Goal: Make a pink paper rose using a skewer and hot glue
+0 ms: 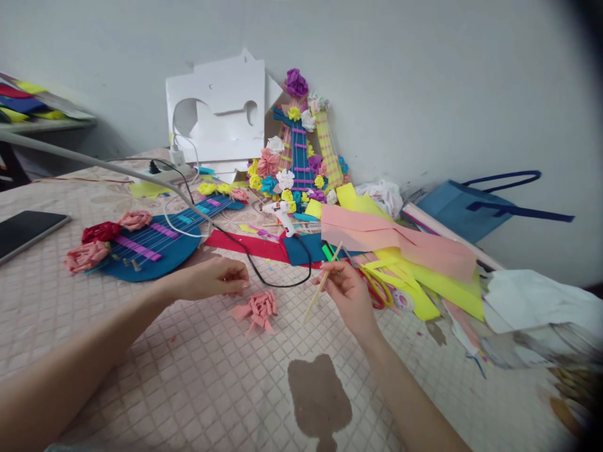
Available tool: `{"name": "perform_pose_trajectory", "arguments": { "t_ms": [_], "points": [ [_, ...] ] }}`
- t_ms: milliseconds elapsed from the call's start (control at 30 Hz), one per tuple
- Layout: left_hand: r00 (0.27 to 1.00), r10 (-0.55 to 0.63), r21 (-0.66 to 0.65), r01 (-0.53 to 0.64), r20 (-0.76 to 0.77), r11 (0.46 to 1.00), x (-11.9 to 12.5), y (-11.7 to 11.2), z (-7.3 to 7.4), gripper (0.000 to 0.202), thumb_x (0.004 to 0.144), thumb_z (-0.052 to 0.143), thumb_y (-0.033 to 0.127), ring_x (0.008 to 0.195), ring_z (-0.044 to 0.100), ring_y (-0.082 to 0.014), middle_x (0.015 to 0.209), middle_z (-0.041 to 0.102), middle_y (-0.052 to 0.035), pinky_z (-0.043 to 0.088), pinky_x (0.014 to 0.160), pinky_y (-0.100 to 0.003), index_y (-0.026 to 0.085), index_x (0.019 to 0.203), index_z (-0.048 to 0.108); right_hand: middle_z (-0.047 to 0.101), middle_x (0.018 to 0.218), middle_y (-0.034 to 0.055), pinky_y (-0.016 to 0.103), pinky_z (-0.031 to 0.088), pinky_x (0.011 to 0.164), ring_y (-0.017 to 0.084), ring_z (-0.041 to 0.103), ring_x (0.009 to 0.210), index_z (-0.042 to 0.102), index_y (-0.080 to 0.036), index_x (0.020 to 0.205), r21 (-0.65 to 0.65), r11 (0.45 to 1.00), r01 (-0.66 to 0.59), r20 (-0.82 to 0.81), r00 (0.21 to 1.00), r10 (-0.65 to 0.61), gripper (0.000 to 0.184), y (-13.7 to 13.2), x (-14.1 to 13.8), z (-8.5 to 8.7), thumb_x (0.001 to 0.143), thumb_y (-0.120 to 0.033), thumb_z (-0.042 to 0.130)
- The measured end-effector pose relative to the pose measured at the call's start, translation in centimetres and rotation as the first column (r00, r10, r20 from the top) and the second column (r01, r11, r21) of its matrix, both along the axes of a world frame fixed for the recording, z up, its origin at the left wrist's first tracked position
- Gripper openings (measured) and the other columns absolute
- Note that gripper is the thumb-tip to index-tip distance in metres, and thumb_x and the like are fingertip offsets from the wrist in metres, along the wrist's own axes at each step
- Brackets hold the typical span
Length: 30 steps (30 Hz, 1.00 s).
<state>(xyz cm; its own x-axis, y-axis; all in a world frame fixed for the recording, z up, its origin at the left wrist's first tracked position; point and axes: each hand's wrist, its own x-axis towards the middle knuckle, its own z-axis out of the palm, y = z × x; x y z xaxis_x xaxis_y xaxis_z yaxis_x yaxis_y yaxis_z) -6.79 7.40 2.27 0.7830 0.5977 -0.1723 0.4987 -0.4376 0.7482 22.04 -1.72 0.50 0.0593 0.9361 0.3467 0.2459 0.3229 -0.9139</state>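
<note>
My right hand (pixel 347 290) pinches a thin wooden stick (pixel 323 282) that slants from upper right to lower left above the table. My left hand (pixel 214 278) rests on the tablecloth with its fingers curled together, fingertips close to a small pile of pink paper pieces (pixel 258 309); whether it holds one I cannot tell. The pile lies between my two hands.
A blue paper guitar with pink and red paper roses (pixel 141 242) lies at left. A second flowered guitar (pixel 299 154) leans on the wall by white cut card (pixel 219 113). Pink and yellow paper sheets (pixel 400 251), scissors (pixel 377 285), a black cable (pixel 264 267), a phone (pixel 26 229) and a blue bag (pixel 459 207) surround them.
</note>
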Motion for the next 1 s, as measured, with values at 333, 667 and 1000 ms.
{"name": "perform_pose_trajectory", "arguments": {
  "t_ms": [333, 667, 1000],
  "points": [
    [0.994, -0.082, -0.153, 0.07, -0.072, 0.986, 0.5, -1.9, 1.5, 0.032, 0.077, 0.063, 0.048, 0.065, 0.056, -0.0128, 0.074, 0.064, -0.0001, 0.042, 0.057, -0.021, 0.018, 0.087, 0.059, 0.052, 0.114, 0.0099, 0.037, 0.046, 0.09, 0.02, 0.054, 0.106, 0.058, -0.021, 0.102, 0.291, 0.954, -0.073, 0.61, 0.782, -0.126, 0.022, -1.9, -1.9, 0.4, 0.092, -0.012, 0.041],
    [1.0, -0.015, -0.075, 0.013, -0.024, 0.997, 0.7, -1.8, 0.6, 0.029, 0.078, 0.061, 0.045, 0.061, 0.054, -0.0111, 0.069, 0.061, 0.0016, 0.04, 0.055, -0.02, 0.017, 0.085, 0.06, 0.062, 0.087, -0.0009, 0.025, 0.041, 0.066, 0.015, 0.06, 0.079, 0.055, -0.023, 0.092, -0.014, 0.97, -0.244, 0.711, 0.679, 0.181, 0.018, -3.7, -4.5, -0.1, 0.078, -0.023, 0.067],
    [0.999, 0.025, 0.017, -0.026, 0.04, 1.0, 1.2, -1.8, 0.8, 0.022, 0.078, 0.061, 0.038, 0.06, 0.048, -0.0095, 0.066, 0.057, 0.003, 0.038, 0.055, -0.019, 0.016, 0.081, 0.058, 0.06, 0.08, -0.0014, 0.024, 0.036, 0.061, 0.013, 0.056, 0.069, 0.053, -0.021, 0.08, 0.039, 0.972, -0.233, 0.782, 0.613, 0.116, 0.012, -3.9, -5.1, -1.3, 0.08, -0.009, 0.053]
  ]
}}
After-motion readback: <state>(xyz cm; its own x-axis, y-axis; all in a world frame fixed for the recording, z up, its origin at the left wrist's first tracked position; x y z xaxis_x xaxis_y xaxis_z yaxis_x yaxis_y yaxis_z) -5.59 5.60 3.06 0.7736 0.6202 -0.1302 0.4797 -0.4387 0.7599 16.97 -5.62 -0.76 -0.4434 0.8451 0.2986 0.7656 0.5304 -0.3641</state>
